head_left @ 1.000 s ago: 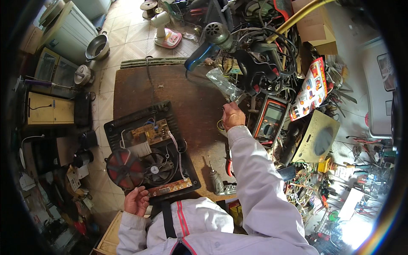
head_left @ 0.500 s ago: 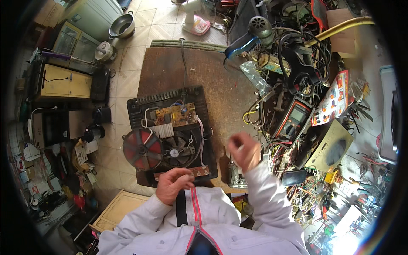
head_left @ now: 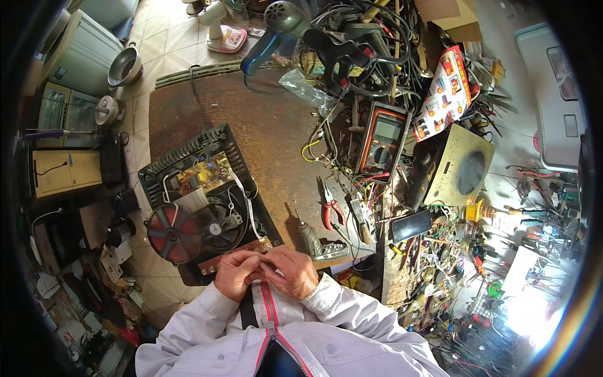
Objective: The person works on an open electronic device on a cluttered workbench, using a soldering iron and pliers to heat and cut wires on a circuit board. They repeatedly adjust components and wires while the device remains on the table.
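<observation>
My left hand (head_left: 237,274) and my right hand (head_left: 289,271) meet in front of my chest, fingertips pinched together on something too small to make out, just over the near edge of an opened black appliance (head_left: 151,187). Inside it are a tan circuit board (head_left: 207,174), a black fan (head_left: 223,235), a ribbon cable (head_left: 242,188) and a narrow strip board (head_left: 220,262) by my hands. A red-and-black round coil disc (head_left: 173,232) rests on its left side. To its right lie a drill-like metal tool (head_left: 314,242) and red-handled pliers (head_left: 333,210).
The wooden bench (head_left: 182,107) bears a multimeter (head_left: 381,141), a blue hair dryer (head_left: 276,38), tangled cables (head_left: 370,44), a printed leaflet (head_left: 443,94), a square plate (head_left: 458,166) and a phone (head_left: 411,226). A metal pot (head_left: 122,66) and a small pedestal fan (head_left: 223,38) stand on the tiled floor.
My right hand has come back from beside the multimeter to my chest. My left hand has moved right from the appliance's edge, and both now touch at the fingertips.
</observation>
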Tool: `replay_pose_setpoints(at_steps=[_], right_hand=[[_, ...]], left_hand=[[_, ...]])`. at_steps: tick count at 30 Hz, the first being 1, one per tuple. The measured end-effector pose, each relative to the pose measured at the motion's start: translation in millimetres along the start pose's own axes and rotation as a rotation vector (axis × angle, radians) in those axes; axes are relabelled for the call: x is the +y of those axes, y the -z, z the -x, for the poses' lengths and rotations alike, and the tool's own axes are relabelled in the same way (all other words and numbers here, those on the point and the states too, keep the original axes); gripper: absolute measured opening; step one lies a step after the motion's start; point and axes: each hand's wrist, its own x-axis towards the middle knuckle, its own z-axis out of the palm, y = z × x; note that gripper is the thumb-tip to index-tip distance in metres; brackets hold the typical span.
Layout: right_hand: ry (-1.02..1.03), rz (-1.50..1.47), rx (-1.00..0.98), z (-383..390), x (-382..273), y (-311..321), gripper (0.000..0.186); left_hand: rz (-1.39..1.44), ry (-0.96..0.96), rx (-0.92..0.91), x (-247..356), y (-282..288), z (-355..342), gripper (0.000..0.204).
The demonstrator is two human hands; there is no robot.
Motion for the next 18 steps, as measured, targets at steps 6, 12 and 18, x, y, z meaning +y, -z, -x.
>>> replay_pose_setpoints(at_steps=[6, 12, 18], right_hand=[[-0.195, 0.383, 0.006, 50.3, 37.5, 38.8, 0.037], [-0.275, 0.812, -0.276, 108.3, 91.8, 58.2, 0.094], [-0.173, 0.827, -0.349, 110.7, 128.3, 61.2, 0.096]], left_hand=[[-0.019, 0.003, 0.073, 7.7, 3.0, 3.7, 0.015], [-0.067, 0.036, 0.118, 3.1, 5.8, 0.9, 0.013], [0.009, -0.01, 0.134, -3.7, -2.6, 11.8, 0.016]])
